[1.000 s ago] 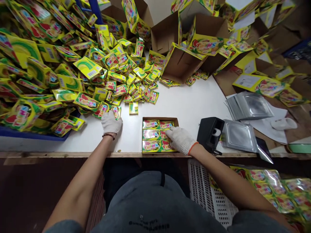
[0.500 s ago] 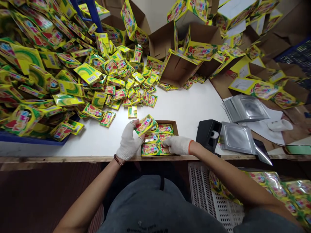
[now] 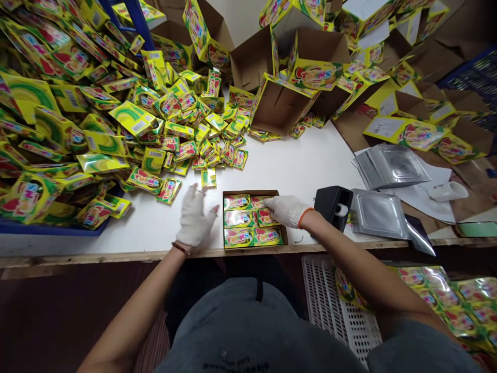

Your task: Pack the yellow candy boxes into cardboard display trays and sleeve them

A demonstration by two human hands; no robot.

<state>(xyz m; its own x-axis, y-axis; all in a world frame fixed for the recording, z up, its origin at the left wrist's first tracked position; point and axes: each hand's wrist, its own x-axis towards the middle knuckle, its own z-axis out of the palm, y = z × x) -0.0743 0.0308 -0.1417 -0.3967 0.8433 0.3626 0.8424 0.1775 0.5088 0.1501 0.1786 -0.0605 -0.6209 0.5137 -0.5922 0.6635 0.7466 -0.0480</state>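
A shallow brown box [image 3: 286, 237] near the table's front edge holds several yellow-green candy packs [image 3: 238, 237] in two columns. My left hand [image 3: 195, 217], in a white knit glove, is just left of the box with its fingers spread and nothing in it. Over the box's right side, my gloved right hand [image 3: 289, 210] touches the packs with its fingertips; whether it grips one is hidden. Beyond my left hand, a single small pack [image 3: 208, 177] lies at the edge of a big heap of packs [image 3: 143, 116].
Open display cartons [image 3: 279, 106] stand at the back. Right of the box are a black tape dispenser [image 3: 331, 207], clear plastic trays [image 3: 378, 215] and a white roll [image 3: 448, 191]. A white crate [image 3: 353, 326] sits below the table edge.
The pack in my left hand has been let go and lies in the box. My left hand has moved left and opened. My right hand has shifted up and slightly right.
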